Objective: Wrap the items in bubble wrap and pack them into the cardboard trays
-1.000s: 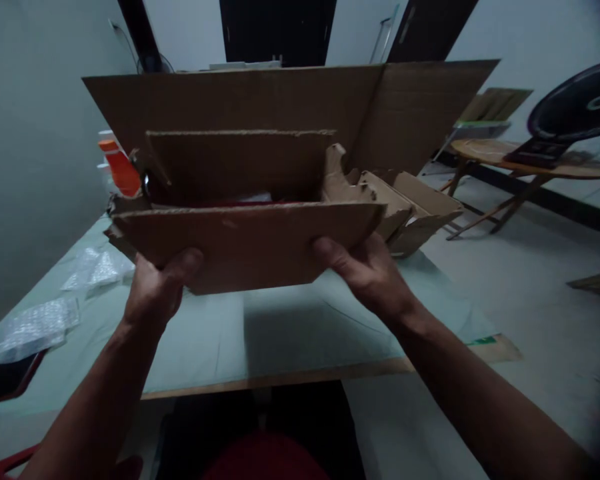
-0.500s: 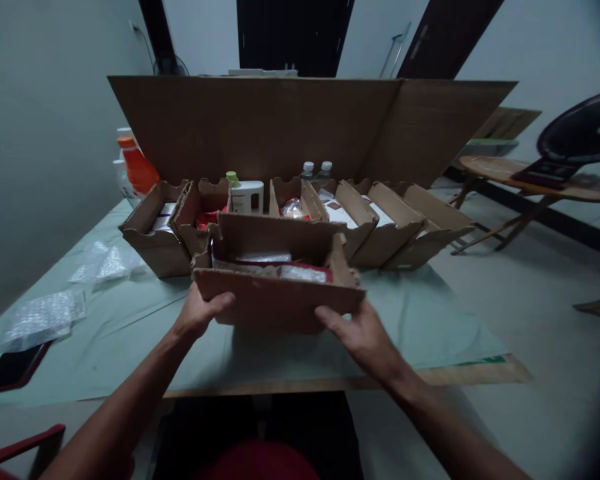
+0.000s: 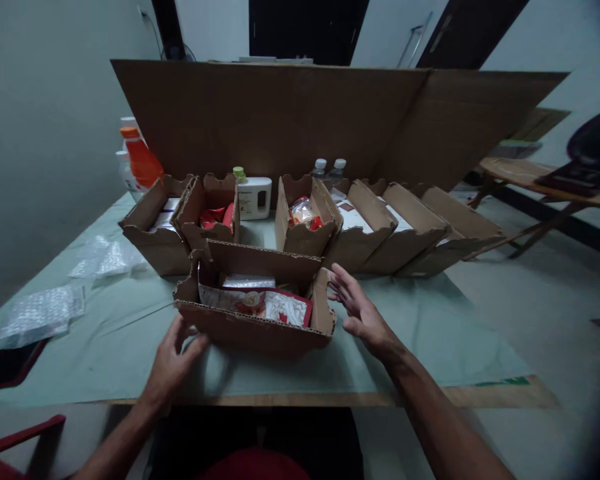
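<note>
A low cardboard tray (image 3: 253, 328) rests on the green table cover (image 3: 410, 333) in front of me. It holds a red and white printed packet (image 3: 260, 305) and a clear bag behind that. My left hand (image 3: 173, 360) sits at the tray's front left corner, fingers spread, fingertips at the cardboard. My right hand (image 3: 360, 313) hovers open just right of the tray's right end, holding nothing.
Behind the tray runs a row of several cardboard trays (image 3: 305, 223) with packets in them. A tall cardboard sheet (image 3: 300, 117) stands behind the row. An orange bottle (image 3: 141, 162), a white jug (image 3: 254, 195) and bubble wrap (image 3: 40, 313) are on the left; a phone (image 3: 7, 367) lies near the edge.
The tray was held up close to the camera, then came down onto the table. Both hands have let go of it and opened.
</note>
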The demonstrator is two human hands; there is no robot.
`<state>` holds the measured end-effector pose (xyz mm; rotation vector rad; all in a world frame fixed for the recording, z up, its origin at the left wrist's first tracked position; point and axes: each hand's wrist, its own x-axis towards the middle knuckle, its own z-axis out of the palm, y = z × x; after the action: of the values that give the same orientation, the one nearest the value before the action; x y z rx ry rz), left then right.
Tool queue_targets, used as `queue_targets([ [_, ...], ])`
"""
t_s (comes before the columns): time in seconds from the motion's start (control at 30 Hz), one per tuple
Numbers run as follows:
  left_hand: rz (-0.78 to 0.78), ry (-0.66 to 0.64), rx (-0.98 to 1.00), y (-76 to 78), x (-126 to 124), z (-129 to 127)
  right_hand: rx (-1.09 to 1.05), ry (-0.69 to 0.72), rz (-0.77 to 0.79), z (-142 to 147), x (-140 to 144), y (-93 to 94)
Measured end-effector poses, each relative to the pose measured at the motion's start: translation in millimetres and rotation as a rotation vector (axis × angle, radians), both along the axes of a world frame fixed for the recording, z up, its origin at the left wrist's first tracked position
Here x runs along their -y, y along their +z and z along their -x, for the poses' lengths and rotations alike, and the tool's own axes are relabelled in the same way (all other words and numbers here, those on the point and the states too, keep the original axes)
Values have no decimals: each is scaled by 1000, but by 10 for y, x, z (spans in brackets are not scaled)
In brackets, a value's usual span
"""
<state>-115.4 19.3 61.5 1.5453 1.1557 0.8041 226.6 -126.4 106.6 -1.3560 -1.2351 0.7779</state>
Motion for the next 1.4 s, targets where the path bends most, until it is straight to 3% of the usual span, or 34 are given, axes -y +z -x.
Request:
queue_targets([
  [0.1,65,9,49,-124,236,-118,-128,101,27,-54,-299,-103],
  [0.17,27,34,113,-154,259,-286,-153,116,47,20,-382,-173],
  [0.3,-83,60,219,-115,135,-742,-90,-78,-14,207,-198,-337],
  [0.47,-153,-160,263,-102,233,-1165,78,-276,103,306,104,-475],
  [0.7,-331,-420,238,-222,413,-950,228,-362,113,571,59,-447],
  [1.0,-480,-339,122,-274,145,-841,395,-379,-8,723,-91,-619],
  [1.17,-377,-295,-10,-114,-157,-749,539,-283,-32,672,-173,-848],
  [1.27,-380,-215,-255,65,-404,-799,636,-269,-51,668,-183,-981],
  [1.4,-423,-77,-629,235,-697,-1077,672,-266,-36,661,-170,-1019],
])
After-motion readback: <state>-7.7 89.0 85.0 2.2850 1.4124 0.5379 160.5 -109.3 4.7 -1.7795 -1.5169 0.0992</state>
